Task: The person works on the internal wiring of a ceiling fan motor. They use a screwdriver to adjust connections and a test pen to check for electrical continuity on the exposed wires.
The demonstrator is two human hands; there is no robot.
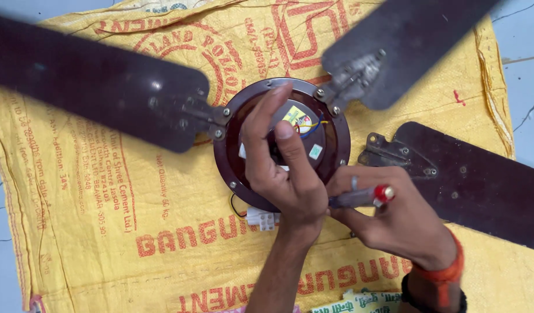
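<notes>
The scene is lit brightly and evenly by soft, diffuse light; no single source can be made out. Shadows are faint and short, seen only as thin dark edges beneath the fan blades (98,87) and under the left hand (281,168) where it lies over the motor housing (334,152). A small glare spot is caught on the left blade, and a dull sheen on the housing rim. The yellow sack (93,214) is rendered sharply in the middle. The far blades are softened towards the frame edges, with slight blur there.
</notes>
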